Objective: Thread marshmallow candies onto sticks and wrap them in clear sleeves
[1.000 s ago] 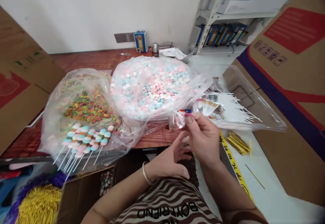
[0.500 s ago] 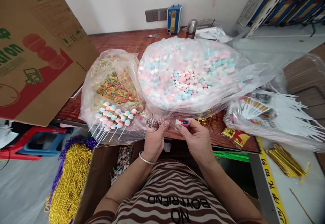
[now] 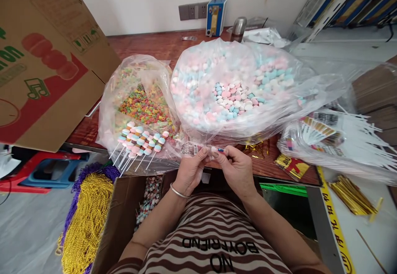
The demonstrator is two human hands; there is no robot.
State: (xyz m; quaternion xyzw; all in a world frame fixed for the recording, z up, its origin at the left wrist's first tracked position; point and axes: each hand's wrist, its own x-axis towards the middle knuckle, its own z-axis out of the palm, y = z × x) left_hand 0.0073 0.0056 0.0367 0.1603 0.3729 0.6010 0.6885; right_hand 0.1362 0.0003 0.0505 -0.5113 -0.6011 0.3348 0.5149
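Note:
My left hand (image 3: 190,172) pinches a small see-through wrapper (image 3: 188,148) printed with fine text and a barcode. My right hand (image 3: 238,172) has its thumb and forefinger closed on a small blue, red and white printed piece (image 3: 219,150), partly covered by the fingers. The two hands nearly meet at the table's front edge; whether the wrapper and the piece are joined I cannot tell. To their left, several candy skewers (image 3: 143,141) on white sticks lie on a bag of colourful ring-shaped pieces (image 3: 142,104). Behind the hands sits a big open bag of pastel candies (image 3: 235,96).
A large cardboard box (image 3: 52,67) stands at the left. On the right are a bag of white sticks (image 3: 344,141), a gold packet (image 3: 291,166) and gold twist ties (image 3: 353,195). Below the table edge, an open carton (image 3: 119,212) holds more wrapped candies. Bead strings (image 3: 87,220) hang left.
My right hand has moved left, bringing the printed piece up to the fingertips of my left hand. The whole view has shifted slightly.

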